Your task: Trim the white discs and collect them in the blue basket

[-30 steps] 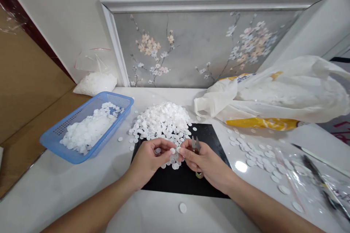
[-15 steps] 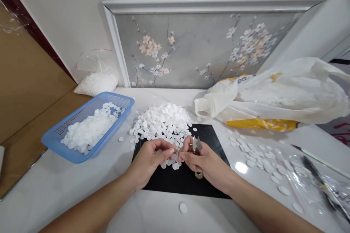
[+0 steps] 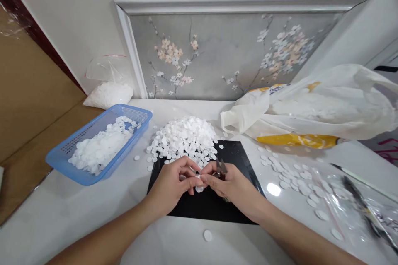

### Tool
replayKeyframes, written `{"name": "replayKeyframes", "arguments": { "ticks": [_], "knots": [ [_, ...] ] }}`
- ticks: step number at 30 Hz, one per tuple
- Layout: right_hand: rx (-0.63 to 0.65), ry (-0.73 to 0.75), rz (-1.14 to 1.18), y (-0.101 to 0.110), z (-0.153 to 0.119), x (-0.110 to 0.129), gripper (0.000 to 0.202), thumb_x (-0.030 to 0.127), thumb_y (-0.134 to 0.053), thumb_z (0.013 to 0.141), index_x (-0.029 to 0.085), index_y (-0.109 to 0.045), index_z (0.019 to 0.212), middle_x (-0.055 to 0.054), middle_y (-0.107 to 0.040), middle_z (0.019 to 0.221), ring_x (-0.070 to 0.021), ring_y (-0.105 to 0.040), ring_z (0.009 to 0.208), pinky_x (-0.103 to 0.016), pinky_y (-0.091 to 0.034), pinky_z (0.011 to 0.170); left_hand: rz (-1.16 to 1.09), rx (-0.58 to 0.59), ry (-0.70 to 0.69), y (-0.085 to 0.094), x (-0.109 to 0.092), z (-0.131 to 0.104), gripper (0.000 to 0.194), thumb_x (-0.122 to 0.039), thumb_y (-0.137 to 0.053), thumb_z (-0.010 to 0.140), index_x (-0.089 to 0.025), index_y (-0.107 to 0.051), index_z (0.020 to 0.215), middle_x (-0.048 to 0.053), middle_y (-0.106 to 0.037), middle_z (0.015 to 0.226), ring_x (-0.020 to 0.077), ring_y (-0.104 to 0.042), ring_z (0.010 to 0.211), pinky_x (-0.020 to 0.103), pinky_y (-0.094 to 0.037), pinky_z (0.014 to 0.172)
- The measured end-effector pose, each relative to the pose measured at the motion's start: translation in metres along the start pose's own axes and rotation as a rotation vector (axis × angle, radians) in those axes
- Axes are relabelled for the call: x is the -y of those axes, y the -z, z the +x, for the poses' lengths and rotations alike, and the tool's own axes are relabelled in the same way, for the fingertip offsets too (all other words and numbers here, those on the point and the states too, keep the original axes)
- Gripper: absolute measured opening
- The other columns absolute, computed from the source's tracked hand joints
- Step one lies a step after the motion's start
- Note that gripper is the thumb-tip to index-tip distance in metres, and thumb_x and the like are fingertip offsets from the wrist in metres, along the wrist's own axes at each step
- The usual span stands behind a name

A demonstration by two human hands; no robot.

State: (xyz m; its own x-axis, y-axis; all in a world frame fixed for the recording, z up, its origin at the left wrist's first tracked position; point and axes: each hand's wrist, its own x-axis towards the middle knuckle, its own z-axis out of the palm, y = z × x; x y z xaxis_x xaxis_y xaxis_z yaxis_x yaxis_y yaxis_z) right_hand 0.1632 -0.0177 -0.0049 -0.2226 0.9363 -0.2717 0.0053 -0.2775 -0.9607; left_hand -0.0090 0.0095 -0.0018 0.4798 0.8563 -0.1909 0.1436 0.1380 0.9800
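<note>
My left hand (image 3: 169,183) is closed, thumb and finger pinching a small white disc (image 3: 198,177) over the black mat (image 3: 199,209). Against it, the fingertips of my right hand (image 3: 234,186) meet at the same disc. Tucked in my right palm is a pair of thread snips (image 3: 222,168), with its two pointed blades sticking up past the fingers and most of its handle hidden. A heap of white discs (image 3: 186,136) lies just beyond my hands, spilling onto the mat's far part.
A blue basket (image 3: 62,174) with more discs stands at left, a clear bag of white pieces (image 3: 108,95) behind it. At right lie a white plastic bag (image 3: 329,112), scattered discs (image 3: 289,174), clear plastic packets (image 3: 351,211) and a black pen-like tool (image 3: 357,194).
My hands have come together, and the right fingertips now touch at the disc held by the left. The snips have tilted slightly with the right hand.
</note>
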Motion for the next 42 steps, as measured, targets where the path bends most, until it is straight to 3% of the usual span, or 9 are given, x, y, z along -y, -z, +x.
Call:
{"name": "replayKeyframes", "arguments": {
  "ticks": [6,14,21,25,28,31,34,39,42],
  "knots": [
    [0.006,-0.009,0.019,-0.001,-0.002,0.000,0.036,0.051,-0.066,0.073,0.018,-0.054,0.067,0.004,-0.051,0.056,-0.0048,-0.029,0.041,-0.021,-0.018,0.038,-0.102,-0.029,0.066,0.003,-0.006,0.001,0.027,-0.043,-0.059,0.081,-0.016,-0.060,0.079,-0.001,-0.056,0.060,0.0094,-0.051,0.056,0.020,-0.032,0.050],
    [0.036,0.041,-0.080,-0.003,-0.005,0.001,0.030,0.046,-0.063,0.077,0.018,-0.055,0.070,0.002,-0.053,0.061,-0.0065,-0.035,0.046,-0.022,-0.025,0.040,-0.104,0.169,0.151,0.004,-0.007,-0.003,0.035,-0.051,-0.059,0.079,-0.017,-0.052,0.071,-0.001,-0.057,0.065,0.0080,-0.046,0.055,0.021,-0.033,0.054],
    [0.026,0.032,-0.042,-0.003,-0.005,0.002,0.032,0.048,-0.062,0.078,0.019,-0.051,0.069,0.004,-0.050,0.058,-0.0062,-0.033,0.044,-0.022,-0.023,0.040,-0.155,0.099,0.156,0.005,-0.008,-0.002,0.038,-0.051,-0.047,0.086,-0.016,-0.053,0.072,0.000,-0.056,0.065,0.0077,-0.044,0.056,0.021,-0.029,0.053],
    [0.021,0.053,-0.023,-0.003,-0.004,-0.001,0.034,0.050,-0.060,0.079,0.019,-0.048,0.070,0.003,-0.053,0.062,-0.0055,-0.033,0.044,-0.022,-0.023,0.039,-0.200,0.099,0.142,0.002,-0.005,-0.002,0.032,-0.046,-0.064,0.077,-0.016,-0.053,0.074,0.000,-0.061,0.069,0.0080,-0.048,0.058,0.021,-0.028,0.052],
    [0.025,0.099,-0.065,-0.001,-0.004,0.001,0.032,0.048,-0.054,0.084,0.019,-0.047,0.073,0.003,-0.051,0.064,-0.0060,-0.035,0.045,-0.021,-0.026,0.041,-0.299,0.101,0.187,-0.001,-0.005,-0.003,0.035,-0.050,-0.061,0.078,-0.016,-0.053,0.076,0.003,-0.063,0.071,0.0095,-0.052,0.059,0.021,-0.028,0.051],
    [0.025,0.170,-0.221,-0.002,-0.007,0.016,0.024,0.040,-0.048,0.090,0.020,-0.046,0.077,0.004,-0.050,0.065,-0.0084,-0.044,0.052,-0.022,-0.035,0.049,-0.473,0.144,0.290,-0.003,-0.006,-0.005,0.042,-0.057,-0.048,0.082,-0.015,-0.055,0.084,0.008,-0.066,0.076,0.0131,-0.058,0.060,0.022,-0.028,0.049],
    [0.147,0.221,-0.473,-0.014,-0.012,0.040,0.014,0.022,-0.039,0.092,0.021,-0.044,0.078,0.004,-0.052,0.064,-0.0116,-0.053,0.059,-0.023,-0.040,0.056,-0.638,0.181,0.399,-0.003,-0.009,-0.006,0.038,-0.053,-0.049,0.082,-0.015,-0.054,0.079,0.005,-0.064,0.065,0.0151,-0.059,0.057,0.021,-0.030,0.047],
    [0.314,0.373,-0.976,-0.041,-0.015,0.066,0.032,-0.007,-0.045,0.067,0.017,-0.048,0.087,-0.006,-0.058,0.093,-0.0156,-0.056,0.077,-0.024,-0.039,0.062,-0.780,0.093,0.432,0.003,-0.012,-0.006,0.020,-0.030,-0.055,0.075,-0.016,-0.047,0.062,-0.006,-0.044,0.047,0.0056,-0.041,0.039,0.017,-0.033,0.045],
    [0.285,0.409,-0.993,-0.044,-0.013,0.067,0.027,-0.003,-0.045,0.072,0.018,-0.048,0.087,-0.004,-0.059,0.087,-0.0151,-0.055,0.074,-0.023,-0.039,0.062,-0.792,0.084,0.390,0.006,-0.011,-0.006,0.018,-0.026,-0.052,0.076,-0.016,-0.050,0.061,-0.005,-0.046,0.047,0.0063,-0.042,0.041,0.018,-0.036,0.047]
  ]
}}
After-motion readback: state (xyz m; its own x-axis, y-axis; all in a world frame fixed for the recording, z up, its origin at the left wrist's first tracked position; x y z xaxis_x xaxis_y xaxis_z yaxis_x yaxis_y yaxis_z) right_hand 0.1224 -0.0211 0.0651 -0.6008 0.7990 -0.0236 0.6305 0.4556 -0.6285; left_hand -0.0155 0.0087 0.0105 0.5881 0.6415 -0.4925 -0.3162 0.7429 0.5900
